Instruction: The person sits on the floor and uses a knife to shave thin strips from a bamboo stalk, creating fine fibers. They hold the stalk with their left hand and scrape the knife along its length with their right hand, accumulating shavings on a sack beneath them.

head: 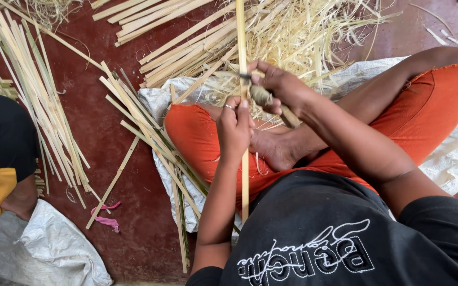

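A dark red floor (117, 132) is spreading under everything, and on it a white woven sack (451, 153) is lying beneath a person who is sitting cross-legged in orange trousers (197, 137) and a black shirt (314, 233). Heaps of pale bamboo strips (38, 100) are lying fanned out to the left, with a tangle of fine shavings (303, 32) piling up beyond the knees. At the left edge another person's foot (19, 201) is resting beside a second white sack (54, 249).

One long bamboo strip (244, 175) is standing nearly upright in the middle of the view — running from the top edge down past the lap. The left hand (233, 130) is gripping it with fingers curled tightly round, thumb pressing along the strip, a ring showing on one finger. Just above, the right hand (282, 87) is closing its fingers round the wooden handle of a knife (271, 103), whose blade is meeting the strip at the hand's level — the blade itself is mostly hidden. A small pink scrap (107, 220) is lying on the floor to the lower left.
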